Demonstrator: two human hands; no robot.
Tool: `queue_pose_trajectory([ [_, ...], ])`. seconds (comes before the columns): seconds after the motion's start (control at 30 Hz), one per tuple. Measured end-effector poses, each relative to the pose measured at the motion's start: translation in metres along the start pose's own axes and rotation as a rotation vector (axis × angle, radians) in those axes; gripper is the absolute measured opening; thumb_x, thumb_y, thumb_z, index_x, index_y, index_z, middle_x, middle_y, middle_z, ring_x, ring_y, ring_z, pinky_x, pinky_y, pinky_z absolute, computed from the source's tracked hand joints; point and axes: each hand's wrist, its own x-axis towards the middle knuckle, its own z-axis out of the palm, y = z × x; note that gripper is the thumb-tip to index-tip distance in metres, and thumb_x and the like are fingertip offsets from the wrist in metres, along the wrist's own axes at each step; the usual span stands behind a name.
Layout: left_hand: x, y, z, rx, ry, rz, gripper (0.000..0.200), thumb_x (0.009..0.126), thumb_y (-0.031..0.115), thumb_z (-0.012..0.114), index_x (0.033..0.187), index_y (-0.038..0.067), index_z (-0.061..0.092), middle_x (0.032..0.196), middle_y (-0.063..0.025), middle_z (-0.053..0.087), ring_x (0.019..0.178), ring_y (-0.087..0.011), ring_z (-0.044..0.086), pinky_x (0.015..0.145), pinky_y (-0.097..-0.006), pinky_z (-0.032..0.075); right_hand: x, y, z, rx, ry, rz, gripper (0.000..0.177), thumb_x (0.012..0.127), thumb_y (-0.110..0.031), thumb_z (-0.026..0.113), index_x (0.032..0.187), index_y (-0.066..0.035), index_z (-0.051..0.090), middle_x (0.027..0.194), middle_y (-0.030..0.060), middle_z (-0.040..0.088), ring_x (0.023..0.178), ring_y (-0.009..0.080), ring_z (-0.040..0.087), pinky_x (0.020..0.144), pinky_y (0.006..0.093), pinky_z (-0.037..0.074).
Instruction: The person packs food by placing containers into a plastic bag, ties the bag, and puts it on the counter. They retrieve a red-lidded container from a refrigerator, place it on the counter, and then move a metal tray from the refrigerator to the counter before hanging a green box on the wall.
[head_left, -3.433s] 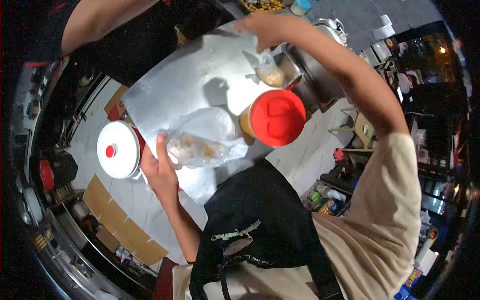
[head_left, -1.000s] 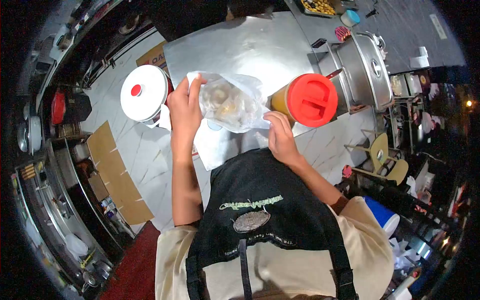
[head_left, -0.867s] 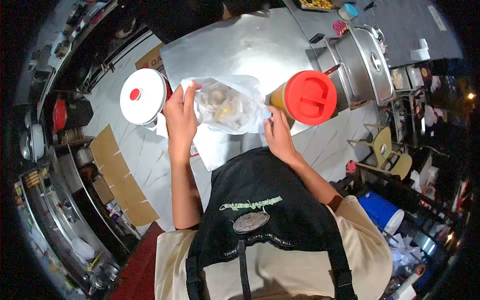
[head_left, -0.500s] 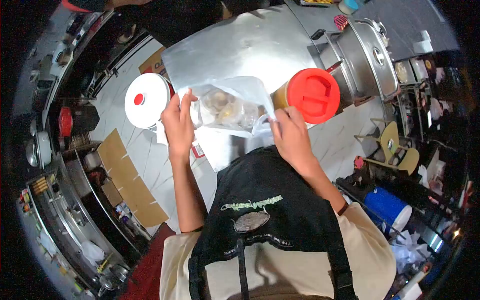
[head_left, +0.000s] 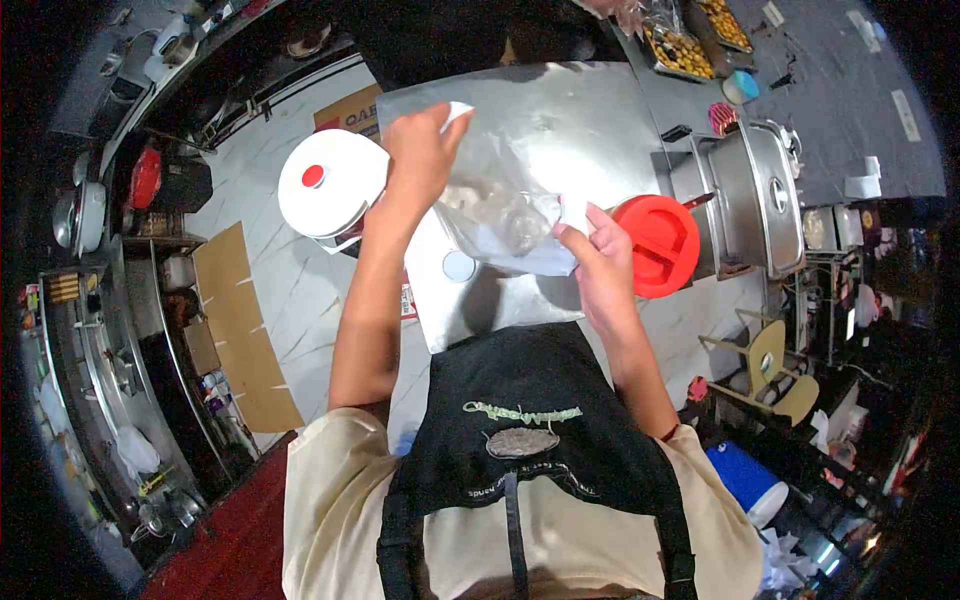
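A clear plastic bag with pale food pieces inside hangs over the steel table, stretched between both hands. My left hand grips its upper edge, raised toward the far left of the table. My right hand pinches the bag's lower right corner, close to the red-lidded jar. A small round lid lies on the table below the bag.
A white round container with a red knob stands left of the table. A steel pot sits right of the red jar. Trays of fried food are at the far end. Another person in dark clothes stands across the table.
My left hand has risen and moved away from me with the bag's top edge, stretching the bag out. My right hand stays on the lower corner. The view has shifted.
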Motion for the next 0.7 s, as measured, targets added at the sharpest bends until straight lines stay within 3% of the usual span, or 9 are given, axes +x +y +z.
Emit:
queue_pose_trajectory([
  [0.07, -0.005, 0.001, 0.0, -0.047, -0.076, -0.041, 0.036, 0.096, 0.035, 0.068, 0.091, -0.001, 0.073, 0.082, -0.0256, 0.069, 0.079, -0.0434, 0.068, 0.072, -0.0466, 0.052, 0.002, 0.012, -0.007, -0.105, 0.002, -0.058, 0.026, 0.095, -0.004, 0.065, 0.119, 0.004, 0.061, 0.102, 0.009, 0.073, 0.09, 0.0147, 0.069, 0.081, 0.0307, 0.053],
  [0.17, -0.023, 0.006, -0.027, -0.163, -0.233, -0.149, 0.029, 0.086, 0.026, 0.07, 0.093, -0.002, 0.07, 0.081, -0.0255, 0.069, 0.079, -0.0424, 0.068, 0.073, -0.0444, 0.053, -0.012, 0.015, -0.042, -0.654, -0.037, -0.098, 0.027, 0.093, -0.002, 0.065, 0.119, 0.003, 0.06, 0.091, 0.0133, 0.068, 0.079, 0.0195, 0.067, 0.072, 0.0352, 0.052],
  [0.27, -0.028, 0.002, -0.046, -0.125, -0.212, -0.118, 0.025, 0.08, 0.018, 0.071, 0.095, -0.002, 0.066, 0.08, -0.0227, 0.068, 0.076, -0.0411, 0.068, 0.073, -0.043, 0.053, -0.041, -0.015, -0.039, -0.983, 0.074, -0.263, 0.027, 0.094, -0.003, 0.065, 0.119, 0.002, 0.058, 0.081, 0.0166, 0.061, 0.068, 0.0252, 0.064, 0.065, 0.04, 0.05],
  [0.3, -0.025, -0.003, -0.046, -0.055, -0.215, -0.121, 0.023, 0.078, 0.015, 0.071, 0.096, 0.001, 0.068, 0.089, -0.0223, 0.072, 0.084, -0.0446, 0.069, 0.078, -0.0496, 0.055, -0.05, -0.035, -0.028, -1.027, 0.117, -0.124, 0.025, 0.097, -0.006, 0.061, 0.12, 0.003, 0.056, 0.092, 0.0196, 0.064, 0.079, 0.0323, 0.067, 0.073, 0.0425, 0.052],
  [0.4, -0.008, -0.026, -0.016, 0.099, 0.098, 0.121, 0.022, 0.078, 0.014, 0.072, 0.094, 0.003, 0.063, 0.08, -0.0201, 0.069, 0.079, -0.0438, 0.067, 0.074, -0.0522, 0.053, -0.044, -0.042, -0.028, -1.134, -0.087, -0.431, 0.023, 0.098, -0.006, 0.057, 0.118, 0.004, 0.055, 0.096, 0.0219, 0.061, 0.089, 0.0372, 0.065, 0.079, 0.0462, 0.052],
  [0.43, 0.003, -0.024, -0.011, 0.147, 0.172, 0.194, 0.029, 0.077, 0.014, 0.073, 0.098, 0.004, 0.055, 0.075, -0.0184, 0.065, 0.075, -0.0436, 0.066, 0.069, -0.0535, 0.053, -0.044, -0.045, -0.025, -1.189, -0.194, -0.411, 0.025, 0.098, -0.008, 0.059, 0.12, 0.004, 0.056, 0.097, 0.0213, 0.061, 0.09, 0.0376, 0.065, 0.08, 0.0466, 0.052],
  [0.53, 0.027, 0.003, -0.013, 0.05, 0.22, 0.292, 0.031, 0.084, 0.015, 0.074, 0.103, 0.002, 0.053, 0.088, -0.0209, 0.071, 0.085, -0.0443, 0.068, 0.074, -0.0498, 0.054, -0.047, -0.051, -0.023, -1.376, -0.478, -0.366, 0.028, 0.1, -0.015, 0.061, 0.12, 0.005, 0.058, 0.097, 0.02, 0.059, 0.092, 0.0394, 0.064, 0.082, 0.0482, 0.051],
  [0.63, 0.033, 0.046, -0.013, 0.162, -0.113, -0.083, 0.034, 0.089, 0.018, 0.073, 0.109, 0.0, 0.051, 0.095, -0.0274, 0.07, 0.09, -0.0457, 0.069, 0.078, -0.0486, 0.054, -0.043, -0.049, -0.036, -1.532, -0.626, -0.463, 0.031, 0.102, -0.025, 0.057, 0.111, 0.004, 0.06, 0.096, 0.0205, 0.059, 0.092, 0.042, 0.063, 0.082, 0.0505, 0.051],
  [0.7, 0.037, 0.042, 0.011, 0.086, -0.054, -0.052, 0.036, 0.091, 0.019, 0.072, 0.112, -0.001, 0.052, 0.092, -0.029, 0.07, 0.086, -0.0469, 0.069, 0.077, -0.0491, 0.055, -0.035, -0.052, -0.036, -1.503, -0.651, -0.629, 0.034, 0.103, -0.03, 0.055, 0.101, 0.003, 0.062, 0.096, 0.0213, 0.062, 0.088, 0.0426, 0.064, 0.08, 0.0515, 0.051],
])
